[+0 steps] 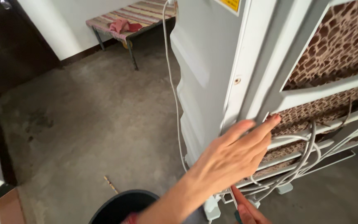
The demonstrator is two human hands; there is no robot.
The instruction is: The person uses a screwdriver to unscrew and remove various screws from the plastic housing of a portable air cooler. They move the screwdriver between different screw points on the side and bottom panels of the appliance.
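Against the white cabinet frame (245, 70), the left hand (233, 157) is laid flat, fingers (266, 124) stretched straight, nothing gripped; the right hand (249, 211) is barely seen, grip unclear.

Lighting: dim, even, warm indoor light. Shadows: soft, darkest at the doorway (5, 45) upper left. Slight motion blur; wide-angle distortion bends the edges.

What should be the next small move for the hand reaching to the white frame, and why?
Probably ease the left hand a little further forward until its fingertips rest on the white frame. They sit just at its edge now, above the loose white cables, so a short, slow reach avoids snagging them.
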